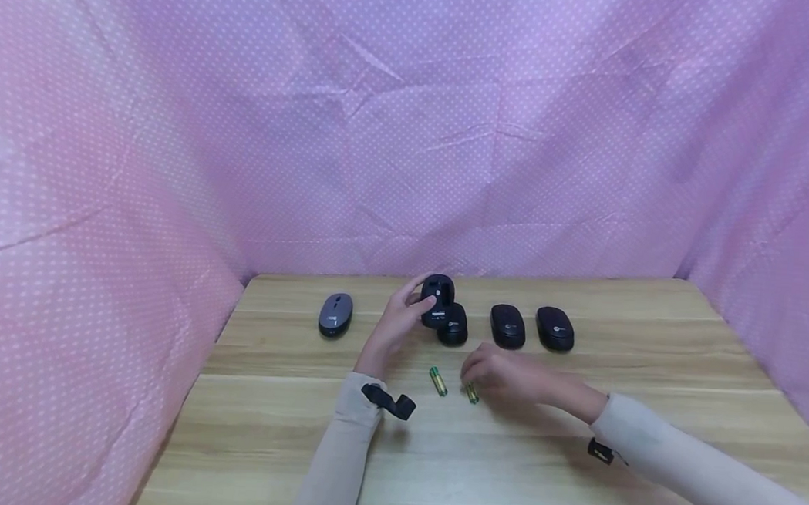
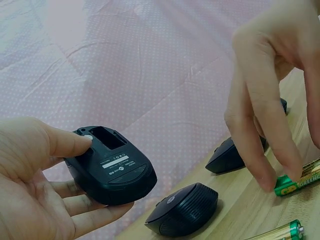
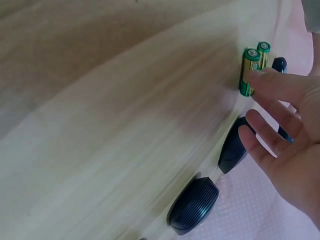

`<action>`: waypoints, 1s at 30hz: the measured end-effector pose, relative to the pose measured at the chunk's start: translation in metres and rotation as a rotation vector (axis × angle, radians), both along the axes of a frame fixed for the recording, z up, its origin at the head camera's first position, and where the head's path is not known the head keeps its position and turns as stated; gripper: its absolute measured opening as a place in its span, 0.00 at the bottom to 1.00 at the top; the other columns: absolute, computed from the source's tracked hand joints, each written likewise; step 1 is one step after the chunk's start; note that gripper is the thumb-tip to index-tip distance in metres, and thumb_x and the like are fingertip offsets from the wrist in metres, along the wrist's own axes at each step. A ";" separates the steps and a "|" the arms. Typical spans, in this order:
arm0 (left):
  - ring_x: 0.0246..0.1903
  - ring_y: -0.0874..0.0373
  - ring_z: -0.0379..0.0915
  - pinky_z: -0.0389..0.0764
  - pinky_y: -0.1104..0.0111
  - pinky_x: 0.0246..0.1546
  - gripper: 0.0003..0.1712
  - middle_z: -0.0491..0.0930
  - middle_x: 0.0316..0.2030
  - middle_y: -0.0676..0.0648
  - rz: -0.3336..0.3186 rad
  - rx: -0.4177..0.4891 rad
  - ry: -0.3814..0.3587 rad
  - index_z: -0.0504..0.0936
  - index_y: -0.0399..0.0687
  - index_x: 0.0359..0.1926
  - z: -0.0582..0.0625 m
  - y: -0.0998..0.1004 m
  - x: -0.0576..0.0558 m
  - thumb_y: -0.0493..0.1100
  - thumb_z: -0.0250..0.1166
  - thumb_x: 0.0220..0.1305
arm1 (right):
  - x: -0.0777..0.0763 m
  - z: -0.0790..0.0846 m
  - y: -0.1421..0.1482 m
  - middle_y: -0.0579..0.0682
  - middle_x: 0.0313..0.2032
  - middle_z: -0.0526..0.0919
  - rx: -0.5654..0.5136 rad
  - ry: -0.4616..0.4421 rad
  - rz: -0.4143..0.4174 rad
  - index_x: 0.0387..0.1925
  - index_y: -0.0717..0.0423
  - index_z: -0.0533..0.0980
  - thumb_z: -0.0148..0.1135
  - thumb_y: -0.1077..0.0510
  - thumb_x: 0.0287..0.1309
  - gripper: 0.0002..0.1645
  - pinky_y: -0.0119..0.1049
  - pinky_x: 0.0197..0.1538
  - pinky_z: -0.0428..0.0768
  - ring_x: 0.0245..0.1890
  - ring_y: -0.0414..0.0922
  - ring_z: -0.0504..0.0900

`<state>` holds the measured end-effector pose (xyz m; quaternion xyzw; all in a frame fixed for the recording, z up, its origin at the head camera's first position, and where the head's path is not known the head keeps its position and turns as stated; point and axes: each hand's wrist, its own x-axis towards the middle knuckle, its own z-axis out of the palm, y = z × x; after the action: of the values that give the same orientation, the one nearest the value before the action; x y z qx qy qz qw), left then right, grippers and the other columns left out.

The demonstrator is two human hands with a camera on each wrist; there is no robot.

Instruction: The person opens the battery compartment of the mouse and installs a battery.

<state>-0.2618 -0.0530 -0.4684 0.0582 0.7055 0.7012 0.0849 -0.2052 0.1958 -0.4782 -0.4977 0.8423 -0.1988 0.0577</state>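
My left hand (image 1: 399, 320) holds a black computer mouse (image 2: 120, 170) with its underside turned up and its battery slot (image 2: 107, 138) uncovered. The thumb presses beside the slot while the other fingers support the shell from below. Over the table to the right, my right hand (image 1: 504, 373) pinches one green-and-gold battery (image 3: 245, 86) between thumb and fingers, low at the tabletop. A second battery (image 1: 438, 381) of the same kind lies just left of it, untouched. Part of the pinched battery is covered by the fingers in the head view.
Behind the held mouse another black mouse (image 1: 454, 329) sits on the wooden table (image 1: 260, 444). Two more black mice, one (image 1: 507, 326) and another (image 1: 555, 329), stand to the right. A grey mouse (image 1: 336, 315) is at the left. Pink dotted cloth (image 1: 410, 168) hangs around the table.
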 end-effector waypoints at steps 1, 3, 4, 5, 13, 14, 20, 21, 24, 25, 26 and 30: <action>0.65 0.38 0.73 0.81 0.53 0.60 0.29 0.71 0.69 0.34 0.001 -0.003 -0.001 0.68 0.58 0.75 0.000 0.000 0.000 0.38 0.58 0.76 | 0.001 -0.001 0.000 0.47 0.49 0.87 0.008 0.020 -0.005 0.45 0.49 0.88 0.71 0.69 0.55 0.18 0.36 0.55 0.84 0.51 0.44 0.79; 0.64 0.40 0.74 0.81 0.54 0.60 0.29 0.72 0.68 0.34 0.004 -0.006 0.002 0.69 0.59 0.74 0.000 0.000 0.001 0.38 0.57 0.76 | 0.004 -0.003 -0.001 0.46 0.47 0.86 0.028 0.058 -0.015 0.43 0.48 0.88 0.72 0.68 0.54 0.17 0.33 0.52 0.84 0.49 0.43 0.79; 0.64 0.40 0.74 0.82 0.54 0.59 0.29 0.72 0.68 0.33 0.006 -0.008 0.005 0.69 0.59 0.74 -0.001 0.000 0.001 0.38 0.57 0.76 | 0.005 -0.003 -0.002 0.46 0.46 0.86 0.040 0.073 -0.018 0.43 0.48 0.88 0.73 0.67 0.53 0.16 0.32 0.51 0.84 0.47 0.42 0.79; 0.64 0.41 0.75 0.82 0.54 0.59 0.29 0.72 0.68 0.33 0.005 -0.016 0.010 0.69 0.59 0.74 -0.001 0.000 0.001 0.38 0.57 0.76 | 0.007 -0.004 -0.003 0.45 0.45 0.86 0.053 0.088 -0.022 0.42 0.47 0.89 0.74 0.67 0.53 0.16 0.31 0.50 0.84 0.46 0.41 0.79; 0.65 0.42 0.73 0.80 0.57 0.59 0.29 0.72 0.69 0.37 -0.002 -0.036 0.000 0.68 0.62 0.74 -0.002 -0.001 0.005 0.40 0.58 0.76 | 0.011 -0.009 -0.004 0.41 0.37 0.82 0.022 0.006 -0.113 0.38 0.48 0.88 0.75 0.64 0.53 0.11 0.28 0.42 0.83 0.39 0.35 0.78; 0.65 0.42 0.73 0.80 0.56 0.59 0.29 0.72 0.69 0.36 -0.003 -0.035 -0.003 0.68 0.62 0.74 -0.003 -0.001 0.006 0.40 0.58 0.76 | 0.009 -0.010 -0.003 0.41 0.36 0.83 -0.034 -0.021 -0.127 0.38 0.49 0.87 0.74 0.64 0.53 0.10 0.27 0.41 0.83 0.37 0.35 0.79; 0.62 0.40 0.76 0.83 0.56 0.55 0.29 0.73 0.67 0.32 -0.038 -0.025 0.014 0.68 0.56 0.75 -0.002 0.001 0.007 0.40 0.58 0.76 | -0.012 0.006 -0.002 0.47 0.32 0.86 -0.343 -0.136 -0.259 0.37 0.56 0.83 0.71 0.68 0.52 0.10 0.29 0.35 0.82 0.32 0.36 0.81; 0.61 0.40 0.76 0.84 0.57 0.53 0.29 0.73 0.66 0.31 -0.049 -0.022 0.020 0.68 0.55 0.75 -0.002 0.002 0.007 0.39 0.59 0.75 | -0.015 0.013 -0.002 0.48 0.32 0.86 -0.363 -0.150 -0.289 0.38 0.57 0.82 0.71 0.69 0.53 0.10 0.29 0.35 0.83 0.32 0.37 0.81; 0.61 0.40 0.77 0.85 0.60 0.50 0.30 0.74 0.66 0.31 -0.082 -0.017 0.031 0.68 0.53 0.74 0.000 0.004 0.007 0.38 0.59 0.75 | -0.024 0.030 -0.003 0.51 0.33 0.86 -0.429 -0.177 -0.352 0.44 0.61 0.81 0.70 0.70 0.56 0.13 0.31 0.35 0.84 0.33 0.41 0.82; 0.62 0.40 0.76 0.86 0.60 0.49 0.30 0.74 0.66 0.31 -0.093 -0.018 0.034 0.68 0.53 0.75 0.002 0.004 0.007 0.38 0.59 0.75 | -0.026 0.035 -0.003 0.51 0.34 0.86 -0.438 -0.179 -0.368 0.46 0.62 0.81 0.70 0.70 0.57 0.15 0.32 0.35 0.84 0.33 0.41 0.83; 0.62 0.40 0.76 0.86 0.60 0.50 0.30 0.73 0.66 0.32 -0.103 -0.018 0.034 0.68 0.53 0.75 0.003 0.005 0.007 0.38 0.59 0.75 | -0.028 0.040 -0.004 0.52 0.34 0.86 -0.445 -0.176 -0.373 0.48 0.63 0.80 0.69 0.70 0.57 0.16 0.33 0.35 0.84 0.33 0.42 0.83; 0.64 0.40 0.74 0.86 0.57 0.52 0.30 0.73 0.67 0.34 -0.135 -0.052 0.050 0.67 0.54 0.75 0.008 0.005 0.007 0.39 0.59 0.75 | -0.032 0.057 -0.004 0.55 0.35 0.87 -0.459 -0.152 -0.380 0.51 0.65 0.78 0.69 0.68 0.60 0.18 0.34 0.37 0.85 0.34 0.44 0.84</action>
<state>-0.2549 -0.0482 -0.4605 0.1210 0.7200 0.6735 0.1160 -0.2370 0.1914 -0.4208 -0.3151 0.8467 -0.4276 -0.0315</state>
